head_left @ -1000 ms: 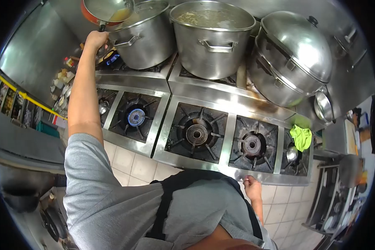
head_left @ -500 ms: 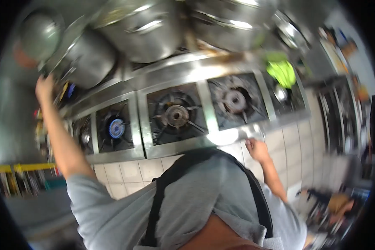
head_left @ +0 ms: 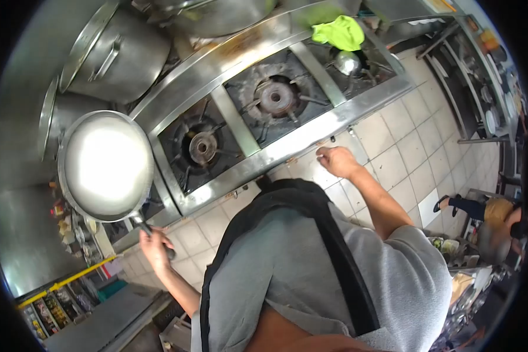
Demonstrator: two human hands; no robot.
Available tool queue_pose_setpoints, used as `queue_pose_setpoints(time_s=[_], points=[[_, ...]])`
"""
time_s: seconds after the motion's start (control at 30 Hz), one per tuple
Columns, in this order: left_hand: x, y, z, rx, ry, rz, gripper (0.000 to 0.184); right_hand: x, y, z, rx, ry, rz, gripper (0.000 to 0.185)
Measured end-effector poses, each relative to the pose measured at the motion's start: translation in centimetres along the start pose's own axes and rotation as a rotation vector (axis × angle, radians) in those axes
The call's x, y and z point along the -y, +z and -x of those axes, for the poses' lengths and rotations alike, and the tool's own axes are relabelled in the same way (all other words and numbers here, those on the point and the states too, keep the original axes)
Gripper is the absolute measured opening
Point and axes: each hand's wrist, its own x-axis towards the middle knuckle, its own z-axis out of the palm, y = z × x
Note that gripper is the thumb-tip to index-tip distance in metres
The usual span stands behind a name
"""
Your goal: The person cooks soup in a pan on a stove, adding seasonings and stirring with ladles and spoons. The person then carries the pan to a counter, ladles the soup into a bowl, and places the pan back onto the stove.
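Note:
My left hand (head_left: 154, 249) grips the black handle of a round metal pan (head_left: 107, 167), which hangs over the left part of the stove, its inside washed out by glare. The pan hides the burners beneath it. Near the stove's front edge, my right hand (head_left: 337, 161) is closed in the air above the tiled floor; whatever is between its fingers is too small to name. Two burners, one to the left (head_left: 203, 147) and one in the middle (head_left: 276, 98), show no flame.
Large metal pots (head_left: 120, 56) stand along the back of the stove (head_left: 240, 117). A green cloth (head_left: 340, 33) lies at its right end, beside a ladle (head_left: 347, 63). Shelves (head_left: 472, 88) are at the right. Another person (head_left: 481, 212) is at the far right.
My left hand has brought the pan from above the back pots down and closer to my body. The view has swung right, and the other person now shows more clearly.

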Motion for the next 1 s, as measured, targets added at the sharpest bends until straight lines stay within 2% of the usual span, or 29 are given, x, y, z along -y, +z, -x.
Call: queue_pose_setpoints(time_s=[0.13, 0.37, 0.43, 0.5, 0.53, 0.57, 0.63, 0.67, 0.7, 0.77, 0.83, 0.9, 0.97, 1.0], points=[[4.1, 9.0, 2.6, 0.322, -0.256, -0.036, 0.002, -2.2, -0.4, 2.8, -0.004, 0.011, 0.037, 0.024], [3.7, 24.7, 0.9, 0.842, -0.319, 0.020, 0.009, -5.3, -1.0, 8.4, -0.102, 0.090, -0.005, 0.024], [3.3, 28.1, -0.4, 0.875, -0.284, -0.011, 0.015, -5.8, -0.7, 9.6, -0.144, 0.073, 0.011, 0.023], [2.4, 31.3, -1.2, 0.839, -0.267, -0.005, 0.022, -5.7, -0.2, 10.5, -0.143, 0.187, -0.025, 0.024], [2.5, 32.5, -1.5, 0.838, -0.261, -0.017, 0.030, -5.4, 0.0, 10.7, -0.155, 0.193, -0.025, 0.024], [3.3, 33.1, -2.2, 0.858, -0.252, -0.023, 0.030, -4.9, 0.5, 11.0, -0.138, 0.201, -0.030, 0.024], [4.2, 34.1, -3.9, 0.942, 0.104, -0.262, 0.046, -4.1, 1.6, 11.2, -0.150, 0.241, -0.043, 0.025], [1.7, 32.5, -2.3, 0.851, 0.201, -0.379, 0.049, -3.7, 2.4, 10.9, -0.117, 0.191, -0.029, 0.025], [1.5, 31.4, -1.9, 0.897, 0.223, -0.394, 0.049, -3.2, 3.3, 10.9, -0.086, 0.150, -0.021, 0.026], [3.4, 27.4, -2.0, 0.804, 0.354, -0.256, 0.046, -1.8, 4.5, 10.8, -0.045, 0.169, -0.003, 0.026], [7.9, 22.7, -3.2, 0.812, 0.365, -0.196, 0.043, -0.3, 4.9, 9.8, 0.008, 0.159, 0.031, 0.027], [12.9, 16.7, -3.4, 0.817, 0.123, -0.168, 0.042, 1.6, 5.8, 8.9, 0.092, 0.110, 0.085, 0.027], [21.1, 10.5, -3.3, 0.747, 0.070, -0.300, 0.033, 3.8, 6.5, 7.3, 0.126, 0.090, 0.117, 0.027], [22.4, 8.1, -2.5, 0.724, 0.046, -0.293, 0.033, 5.3, 7.4, 6.9, 0.160, 0.058, 0.150, 0.027]])
